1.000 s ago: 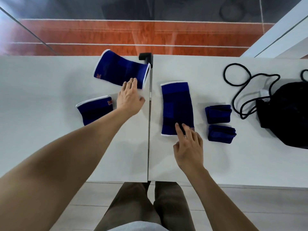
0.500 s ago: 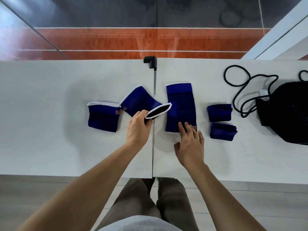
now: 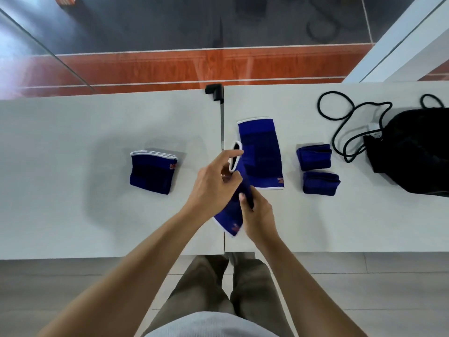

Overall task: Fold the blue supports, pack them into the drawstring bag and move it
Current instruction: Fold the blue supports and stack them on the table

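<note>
Drawstring bag point(image 3: 410, 152) beside 2 folded supports point(image 3: 317, 169)

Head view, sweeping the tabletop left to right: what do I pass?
Short blue support → left hand and right hand, both gripping a blue support → long flat support → two folded supports → black cord → drawstring bag.

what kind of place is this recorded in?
Probably an office or lab-style room set up for recording, not a home: two plain white tables butted together with a black clamp at the seam, a glass partition just beyond them, and grey floor tiles underfoot.
</note>
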Action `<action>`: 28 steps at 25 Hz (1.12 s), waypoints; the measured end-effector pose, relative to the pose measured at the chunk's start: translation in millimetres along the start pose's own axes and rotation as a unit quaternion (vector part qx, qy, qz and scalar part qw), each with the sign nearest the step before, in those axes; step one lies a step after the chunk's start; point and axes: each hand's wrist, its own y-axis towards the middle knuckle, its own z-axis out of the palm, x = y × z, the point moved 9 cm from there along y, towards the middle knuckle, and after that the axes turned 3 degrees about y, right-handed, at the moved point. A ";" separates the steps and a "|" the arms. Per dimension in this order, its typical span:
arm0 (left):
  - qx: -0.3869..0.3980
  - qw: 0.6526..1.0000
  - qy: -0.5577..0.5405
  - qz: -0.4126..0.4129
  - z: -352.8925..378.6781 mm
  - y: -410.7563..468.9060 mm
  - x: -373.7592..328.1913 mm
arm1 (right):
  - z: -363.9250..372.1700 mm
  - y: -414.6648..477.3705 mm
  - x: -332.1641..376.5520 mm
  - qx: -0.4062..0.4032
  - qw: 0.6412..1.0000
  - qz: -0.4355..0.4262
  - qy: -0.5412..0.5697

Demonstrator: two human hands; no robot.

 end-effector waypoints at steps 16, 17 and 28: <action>0.134 0.982 0.091 0.101 34.5 80.1 2.6 | -83.2 29.1 8.0 0.086 0.975 0.063 0.197; 0.102 0.988 0.079 0.080 28.6 94.7 6.0 | -85.5 31.3 5.9 0.089 0.969 0.070 0.217; 0.065 0.980 0.177 0.067 41.6 200.8 -20.4 | -97.5 57.8 -50.8 0.014 0.982 0.151 0.116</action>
